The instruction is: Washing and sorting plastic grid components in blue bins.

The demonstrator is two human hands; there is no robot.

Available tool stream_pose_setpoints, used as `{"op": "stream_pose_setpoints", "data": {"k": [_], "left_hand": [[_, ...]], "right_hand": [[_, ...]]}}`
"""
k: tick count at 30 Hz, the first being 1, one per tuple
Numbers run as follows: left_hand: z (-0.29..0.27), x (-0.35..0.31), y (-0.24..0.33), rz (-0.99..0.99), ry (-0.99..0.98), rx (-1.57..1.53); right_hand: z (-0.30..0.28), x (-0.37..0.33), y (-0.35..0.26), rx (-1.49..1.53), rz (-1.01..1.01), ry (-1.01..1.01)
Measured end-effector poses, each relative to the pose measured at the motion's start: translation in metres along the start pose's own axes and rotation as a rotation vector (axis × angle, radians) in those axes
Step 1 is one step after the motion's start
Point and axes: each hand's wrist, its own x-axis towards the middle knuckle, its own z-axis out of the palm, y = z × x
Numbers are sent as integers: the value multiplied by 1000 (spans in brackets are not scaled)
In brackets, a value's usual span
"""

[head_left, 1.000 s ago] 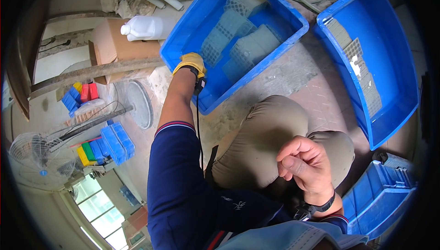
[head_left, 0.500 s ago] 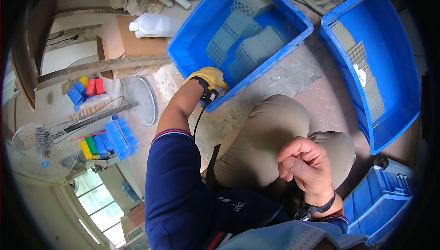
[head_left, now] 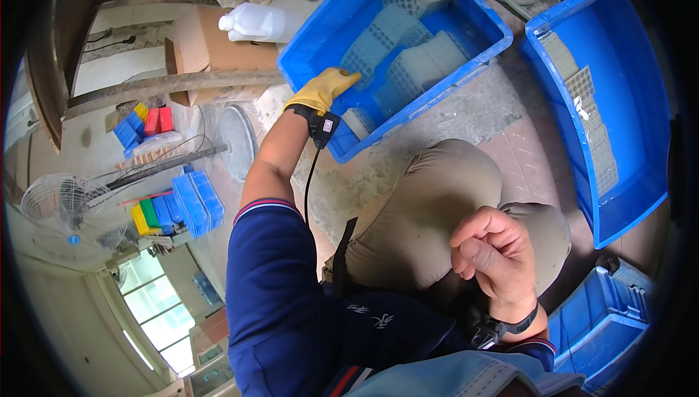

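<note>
My left hand (head_left: 320,91), in a yellow glove with a black device strapped at the wrist, is over the near left side of a blue tub (head_left: 429,119). Its fingers stretch out over the water and I see nothing held in them. Pale blocks with a dotted, perforated-looking side (head_left: 382,37) stand in rows under the water. A small pale block (head_left: 357,122) shows just below the glove in the tub's near corner. My bare right hand (head_left: 495,255) is curled loosely above my knees, thumb close to the fingertips, with nothing visible in it.
A second blue tub (head_left: 633,106) at the right holds a row of similar grey blocks (head_left: 598,139). Blue crates (head_left: 597,324) sit at the lower right. A white jug (head_left: 262,23), a cardboard box (head_left: 211,51) and a standing fan (head_left: 69,211) are at the left.
My left hand has lifted from the tub's near corner, its fingers now extended, uncovering the small pale block there. The right hand keeps its curled pose. The whole view has shifted slightly.
</note>
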Motion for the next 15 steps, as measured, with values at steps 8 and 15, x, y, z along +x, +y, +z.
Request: {"op": "stream_pose_setpoints", "data": {"k": [8, 15], "left_hand": [[18, -60, -11, 78, -35, -255], [72, -3, -18, 142, -74, -133]], "right_hand": [[-1, 0, -3, 19, -13, 4], [-5, -3, -5, 25, -35, -16]]}}
